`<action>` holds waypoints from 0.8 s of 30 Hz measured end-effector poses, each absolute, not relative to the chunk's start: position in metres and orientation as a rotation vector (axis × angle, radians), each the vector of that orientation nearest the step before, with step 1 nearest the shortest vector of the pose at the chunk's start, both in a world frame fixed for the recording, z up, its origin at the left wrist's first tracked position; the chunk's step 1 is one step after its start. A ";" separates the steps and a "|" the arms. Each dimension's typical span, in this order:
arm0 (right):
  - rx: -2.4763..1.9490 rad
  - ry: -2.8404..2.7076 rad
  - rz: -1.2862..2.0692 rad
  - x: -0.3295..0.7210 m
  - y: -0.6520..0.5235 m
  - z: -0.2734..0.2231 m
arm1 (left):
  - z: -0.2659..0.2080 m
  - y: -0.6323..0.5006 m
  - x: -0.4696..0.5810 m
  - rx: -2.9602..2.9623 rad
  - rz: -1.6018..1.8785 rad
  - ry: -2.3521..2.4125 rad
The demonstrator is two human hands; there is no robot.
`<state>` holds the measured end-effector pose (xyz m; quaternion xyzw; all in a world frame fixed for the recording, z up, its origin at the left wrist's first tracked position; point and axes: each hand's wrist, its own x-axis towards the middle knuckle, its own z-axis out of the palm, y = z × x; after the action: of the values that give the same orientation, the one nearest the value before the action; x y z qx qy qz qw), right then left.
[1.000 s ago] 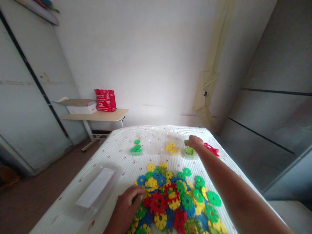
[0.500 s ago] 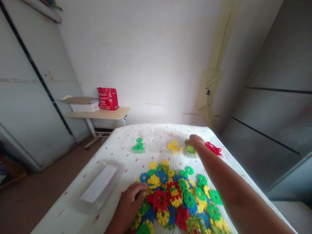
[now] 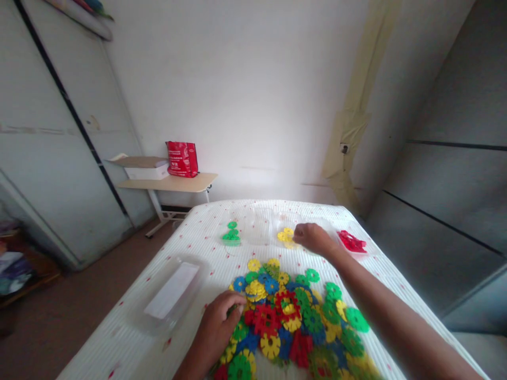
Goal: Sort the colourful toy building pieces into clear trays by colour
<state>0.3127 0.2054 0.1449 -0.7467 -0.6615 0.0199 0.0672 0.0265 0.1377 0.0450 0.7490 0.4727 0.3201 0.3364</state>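
Note:
At the left edge of a pile of plastic snowflake pieces, my left hand rests with its fingers curled in. Whatever lies between its thumb and fingers is hidden. My right hand is stretched to the back of the table, closed, at the right side of a clear tub with yellow snowflake pieces. Its fingertips face away, so I cannot see what they hold. My hand and forearm cover the tub of light-green pieces. Red square pieces fill a tub to the right; green snowflake pieces stand left.
A clear plastic box with a white label lies on the left of the cloth-covered table. Behind, a small desk carries a red bag and a white carton. Grey cabinets flank both sides.
My right hand has shifted left, from the light-green tub to the yellow one. My left hand stays at the pile's edge. The whole view has swung slightly left.

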 end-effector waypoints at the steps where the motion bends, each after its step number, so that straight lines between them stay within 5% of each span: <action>1: -2.158 -2.122 0.092 0.301 0.198 0.138 | 0.045 0.137 0.027 1.955 0.840 1.234; 8: -2.161 -2.292 0.072 0.247 0.178 0.091 | 0.047 0.135 0.026 1.963 0.864 1.209; 24: -2.134 -2.257 0.057 0.243 0.174 0.098 | 0.042 0.139 0.025 1.965 0.834 1.202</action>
<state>0.2433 0.1738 0.0979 -0.6868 -0.7264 0.0183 0.0173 0.0248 0.1392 0.0425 0.7546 0.4617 0.3203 0.3388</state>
